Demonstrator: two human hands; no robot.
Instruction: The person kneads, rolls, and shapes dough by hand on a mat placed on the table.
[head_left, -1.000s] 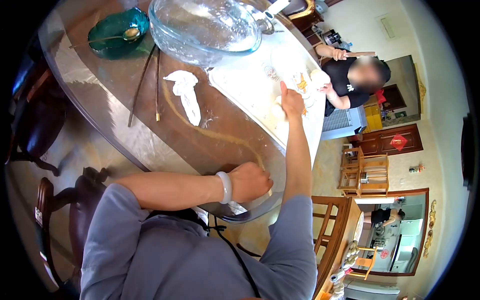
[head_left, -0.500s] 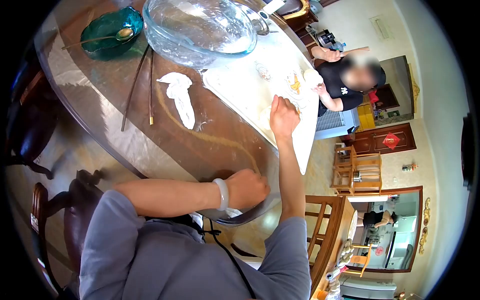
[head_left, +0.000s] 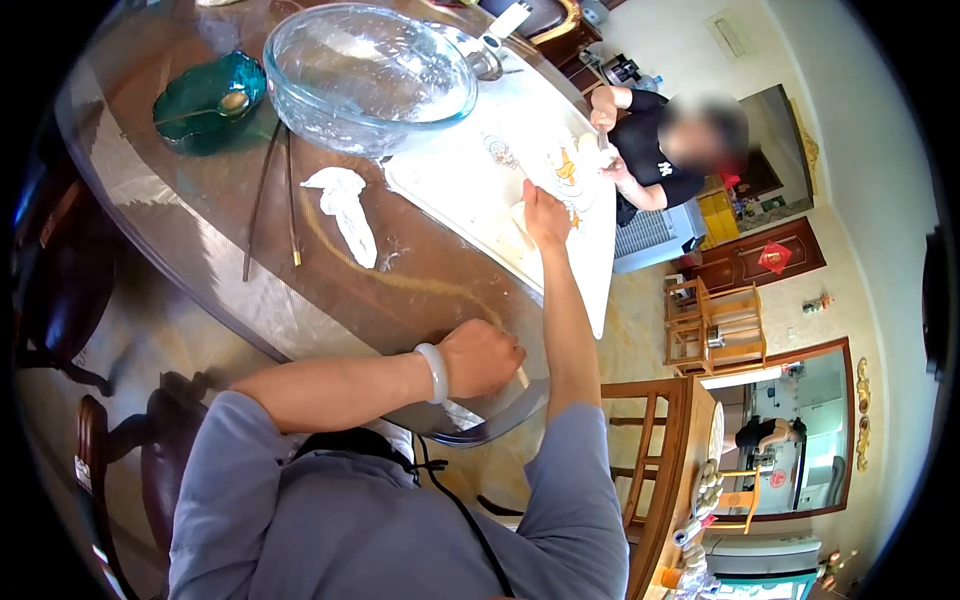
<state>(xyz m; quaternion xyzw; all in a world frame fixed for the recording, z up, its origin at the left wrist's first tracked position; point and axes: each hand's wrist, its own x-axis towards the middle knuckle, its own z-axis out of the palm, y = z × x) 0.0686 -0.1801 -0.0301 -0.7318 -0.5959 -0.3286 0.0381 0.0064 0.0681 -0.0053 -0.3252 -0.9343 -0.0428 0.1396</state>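
Note:
My left hand (head_left: 482,358), with a pale bangle at the wrist, rests curled in a fist near the table's edge; nothing shows in it. My right hand (head_left: 548,216) is over the white board (head_left: 450,185), its fingers curled downward and mostly hidden. A pale, flat round piece that looks like dough (head_left: 520,218) lies beside and partly under it. Whether the fingers grip anything cannot be made out. A crumpled white cloth (head_left: 343,215) lies on the table (head_left: 400,310), left of the board.
A large glass bowl (head_left: 370,105) overlaps the board's far end. Beyond stand a teal bowl (head_left: 195,115) with a spoon (head_left: 233,103) and two chopsticks (head_left: 262,200). Across the board, a person (head_left: 655,150) handles something pale. Chairs and another table (head_left: 665,480) stand at the right.
My view has shifted slightly. My right hand has turned, and its thumb side now points up the board. The other person's raised hand has come down to the pale piece. My left fist stays put.

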